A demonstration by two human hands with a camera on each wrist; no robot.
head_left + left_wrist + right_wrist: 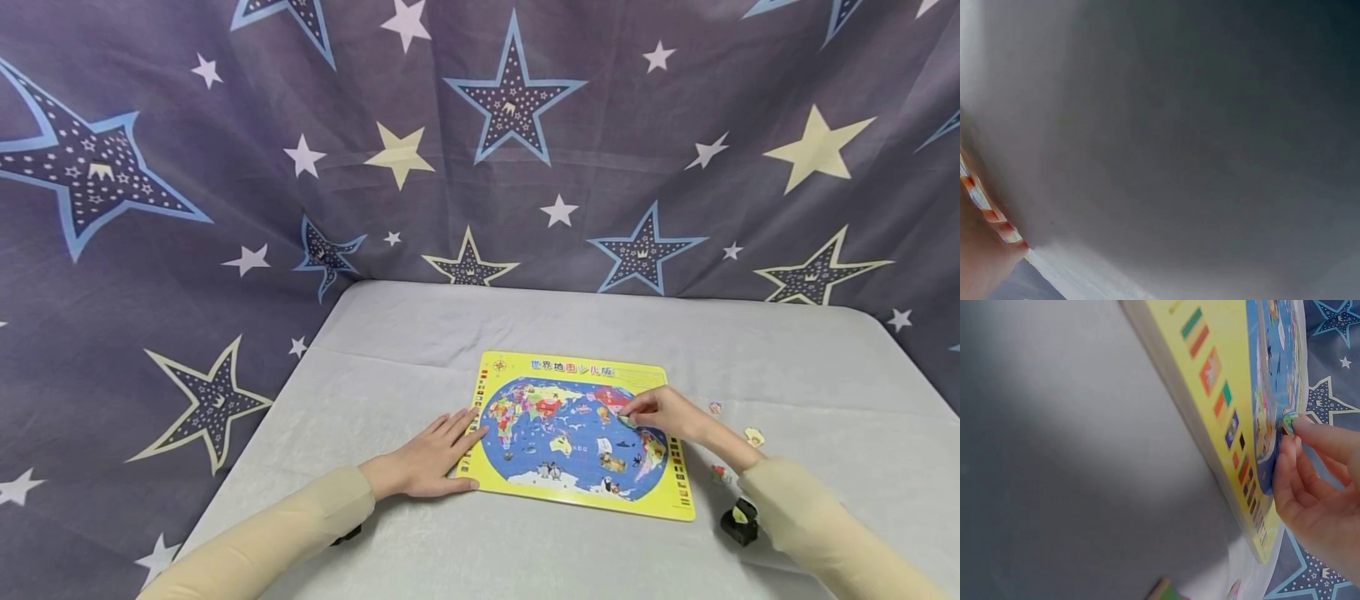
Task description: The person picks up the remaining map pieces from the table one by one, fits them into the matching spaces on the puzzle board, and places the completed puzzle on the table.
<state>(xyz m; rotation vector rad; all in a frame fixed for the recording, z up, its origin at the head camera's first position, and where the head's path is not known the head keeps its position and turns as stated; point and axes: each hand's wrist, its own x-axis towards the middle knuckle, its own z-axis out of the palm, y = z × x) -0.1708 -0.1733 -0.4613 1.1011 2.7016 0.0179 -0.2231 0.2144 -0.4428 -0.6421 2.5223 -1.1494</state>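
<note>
A yellow-bordered world map puzzle board (577,502) lies flat, its blue oval map filled with colourful continents and animals. My left hand (429,457) rests at the board's left edge, fingers spread and fairly straight over the border. In the left wrist view only part of that hand (988,250) shows, against the board's edge. At the map's upper right, my right hand (663,412) pinches a small puzzle piece between thumb and fingers. The right wrist view shows this green and yellow puzzle piece (1289,421) at the fingertips, close to the map's surface.
Loose puzzle pieces lie right of the board, among them a yellowish one (753,437), a red and green one (720,473) and a small one (715,407). A black object (740,522) is beside the right sleeve. Star-patterned cloth (480,192) hangs behind the grey-covered table (390,333).
</note>
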